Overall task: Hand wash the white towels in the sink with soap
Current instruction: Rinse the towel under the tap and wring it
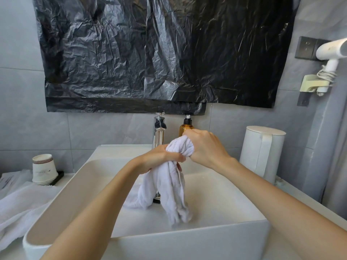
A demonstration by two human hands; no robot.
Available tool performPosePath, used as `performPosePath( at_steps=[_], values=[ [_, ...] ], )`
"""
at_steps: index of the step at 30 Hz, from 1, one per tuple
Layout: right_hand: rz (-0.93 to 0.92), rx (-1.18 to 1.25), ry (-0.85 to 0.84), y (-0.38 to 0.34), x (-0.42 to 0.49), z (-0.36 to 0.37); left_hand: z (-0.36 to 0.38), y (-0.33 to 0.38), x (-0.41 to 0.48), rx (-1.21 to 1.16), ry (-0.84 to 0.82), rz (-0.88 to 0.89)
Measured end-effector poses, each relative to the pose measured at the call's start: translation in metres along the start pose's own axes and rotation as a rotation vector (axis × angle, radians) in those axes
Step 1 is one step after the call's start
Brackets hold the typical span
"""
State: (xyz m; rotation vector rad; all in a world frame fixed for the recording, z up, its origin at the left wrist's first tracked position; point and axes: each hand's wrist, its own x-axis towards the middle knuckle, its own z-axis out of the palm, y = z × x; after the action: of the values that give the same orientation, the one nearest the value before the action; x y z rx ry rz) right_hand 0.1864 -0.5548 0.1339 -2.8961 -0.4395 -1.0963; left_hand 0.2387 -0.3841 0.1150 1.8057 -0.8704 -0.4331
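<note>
Two hands above the sink, left hand and right hand both clenched round a bunched white towel, ends drooping inside, soap bottle at twelve o'clock, spare towel at nine o'clock

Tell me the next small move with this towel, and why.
Probably rub the bunched folds against each other. The left hand and right hand both grip the top of the white towel close together above the sink. Its tails hang down into the sink, so a short scrubbing stroke between the hands seems the natural step.
</note>
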Motion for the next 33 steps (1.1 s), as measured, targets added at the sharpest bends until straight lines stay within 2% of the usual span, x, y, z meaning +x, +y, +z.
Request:
performPosePath(
  at_steps=[5,10,13,16,18,26,33],
  values=[
    [0.024,-0.04,-0.14,-0.003,-0.006,0.002,0.001,-0.002,-0.001,0.144,-0.012,-0.061],
    [0.055,-0.142,-0.329,-0.001,-0.021,0.026,0.01,-0.027,0.016,0.619,0.112,-0.19],
    [0.084,-0.155,-0.486,-0.002,-0.031,0.039,0.025,-0.036,0.019,1.017,0.162,-0.114],
    [0.176,0.031,-0.623,0.003,-0.045,0.055,0.037,-0.047,0.022,1.371,0.177,0.036],
    [0.247,0.153,-0.702,0.007,-0.051,0.061,0.044,-0.051,0.025,1.5,0.159,0.11],
    [0.557,0.61,-0.95,0.01,-0.052,0.061,0.042,-0.05,0.019,1.636,0.163,0.285],
    [0.583,0.942,-1.17,0.016,-0.055,0.057,0.033,-0.049,0.015,1.633,0.064,0.43]
  ],
)
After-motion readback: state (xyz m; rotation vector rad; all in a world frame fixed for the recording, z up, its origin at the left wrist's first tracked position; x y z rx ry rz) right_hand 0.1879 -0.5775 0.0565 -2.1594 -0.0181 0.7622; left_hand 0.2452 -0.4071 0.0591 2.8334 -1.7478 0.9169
